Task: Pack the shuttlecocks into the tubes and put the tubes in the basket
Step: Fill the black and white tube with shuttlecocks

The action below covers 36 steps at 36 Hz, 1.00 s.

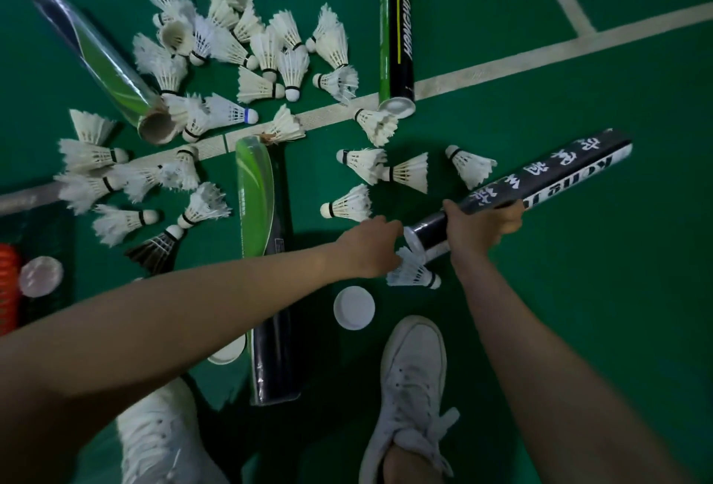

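Note:
My right hand (pixel 482 225) grips a black tube with white lettering (pixel 540 182), held slanting above the floor with its open end toward me. My left hand (pixel 368 248) is at that open end, its fingers closed on a white shuttlecock (pixel 411 242) at the tube's mouth. Another white shuttlecock (pixel 414 275) lies just below the mouth. Several white shuttlecocks (pixel 247 44) lie scattered over the green floor, plus one black one (pixel 154 248). Three other tubes lie about: a green and black one (pixel 266 252) in the middle, one at the left (pixel 100 59), one at the top (pixel 397 20).
A white cap (pixel 354 307) lies on the floor near my right shoe (pixel 413 379); another cap (pixel 229 352) peeks from under my left arm. My left shoe (pixel 162 437) is at the bottom. An orange object (pixel 7 290) and a clear lid (pixel 40 276) sit at the left edge. White court lines cross the floor.

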Tool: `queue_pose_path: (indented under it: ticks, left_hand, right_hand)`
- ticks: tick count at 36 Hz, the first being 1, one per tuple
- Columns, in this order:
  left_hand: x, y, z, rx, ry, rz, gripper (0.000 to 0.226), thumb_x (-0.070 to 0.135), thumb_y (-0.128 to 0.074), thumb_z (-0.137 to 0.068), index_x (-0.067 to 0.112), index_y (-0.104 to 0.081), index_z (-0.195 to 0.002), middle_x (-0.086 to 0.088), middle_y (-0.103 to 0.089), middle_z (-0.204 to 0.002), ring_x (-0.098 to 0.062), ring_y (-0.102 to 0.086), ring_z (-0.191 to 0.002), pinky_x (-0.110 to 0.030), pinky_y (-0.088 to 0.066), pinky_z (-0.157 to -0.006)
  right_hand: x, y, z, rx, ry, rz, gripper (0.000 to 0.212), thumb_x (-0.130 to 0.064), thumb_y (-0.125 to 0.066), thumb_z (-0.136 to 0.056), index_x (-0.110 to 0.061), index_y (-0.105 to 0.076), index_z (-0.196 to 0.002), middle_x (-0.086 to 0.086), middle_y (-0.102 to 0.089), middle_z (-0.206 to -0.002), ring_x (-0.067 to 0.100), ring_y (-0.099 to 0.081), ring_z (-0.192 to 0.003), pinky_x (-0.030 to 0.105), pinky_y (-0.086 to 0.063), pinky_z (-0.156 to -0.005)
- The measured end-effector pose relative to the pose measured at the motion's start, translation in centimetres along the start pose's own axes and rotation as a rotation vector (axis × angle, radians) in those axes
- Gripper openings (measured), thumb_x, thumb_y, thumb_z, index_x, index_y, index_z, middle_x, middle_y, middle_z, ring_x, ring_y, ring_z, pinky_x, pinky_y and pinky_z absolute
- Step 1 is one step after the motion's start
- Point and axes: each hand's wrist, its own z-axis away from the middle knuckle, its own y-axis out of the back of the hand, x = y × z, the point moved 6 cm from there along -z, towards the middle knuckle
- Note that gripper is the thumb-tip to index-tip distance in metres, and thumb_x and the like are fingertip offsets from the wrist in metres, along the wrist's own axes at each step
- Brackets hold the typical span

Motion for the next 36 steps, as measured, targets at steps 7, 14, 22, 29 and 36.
queue_pose_path:
  ticks: [7, 14, 22, 29, 36]
  left_hand:
    - [-1.3, 1.8, -0.6, 0.182, -0.002, 0.367, 0.076, 0.040, -0.070, -0.081, 0.020, -0.032, -0.144, -0.012, -0.050, -0.131, -0.027, -0.053, -0.113, -0.032, -0.044, -0.090]
    - [-1.5, 6.0, 1.9, 0.411, -0.128, 0.807, 0.077, 0.026, -0.076, -0.079, 0.019, -0.031, -0.141, 0.005, -0.048, -0.122, -0.010, -0.053, -0.103, -0.013, -0.047, -0.081]
    - [-5.1, 8.8, 3.8, 0.573, 0.008, 1.178, 0.059, 0.038, -0.072, -0.081, 0.020, -0.023, -0.108, -0.005, -0.056, -0.099, -0.016, -0.058, -0.083, -0.038, -0.050, -0.082]
    - [-7.7, 9.0, 5.4, 0.236, 0.004, 1.195, 0.064, 0.031, -0.078, -0.073, 0.011, -0.049, -0.126, -0.006, -0.065, -0.103, -0.020, -0.066, -0.092, -0.037, -0.055, -0.088]
    - [-10.4, 7.1, 7.4, 0.215, 0.051, 1.182, 0.081, 0.032, -0.088, -0.058, 0.013, -0.042, -0.122, -0.013, -0.062, -0.113, -0.022, -0.070, -0.092, -0.034, -0.055, -0.087]
  right_hand:
    - [-3.3, -1.5, 0.5, -0.015, -0.025, -0.349, 0.107, -0.015, -0.077, -0.072, -0.022, -0.003, -0.148, 0.013, -0.016, -0.145, 0.026, -0.050, -0.111, 0.034, -0.046, -0.096]
    - [-7.8, -2.6, 2.4, -0.043, 0.044, -0.636, 0.090, -0.017, -0.074, -0.075, -0.022, -0.015, -0.143, 0.012, -0.029, -0.138, 0.023, -0.054, -0.107, 0.027, -0.048, -0.085]
    - [-11.2, -6.2, 6.5, -0.256, 0.163, -0.693, 0.095, -0.013, -0.075, -0.074, -0.026, -0.012, -0.144, 0.011, -0.025, -0.145, 0.015, -0.055, -0.105, 0.021, -0.052, -0.081]
    - [-12.6, -8.2, 9.6, -0.423, 0.215, -0.565, 0.102, -0.010, -0.077, -0.073, -0.029, -0.006, -0.143, 0.005, -0.019, -0.144, 0.017, -0.051, -0.111, 0.037, -0.050, -0.094]
    - [-13.1, -11.5, 12.4, -0.786, 0.123, -0.335, 0.093, -0.005, -0.072, -0.077, -0.025, -0.009, -0.142, 0.006, -0.056, -0.117, 0.022, -0.061, -0.097, 0.037, -0.053, -0.079]
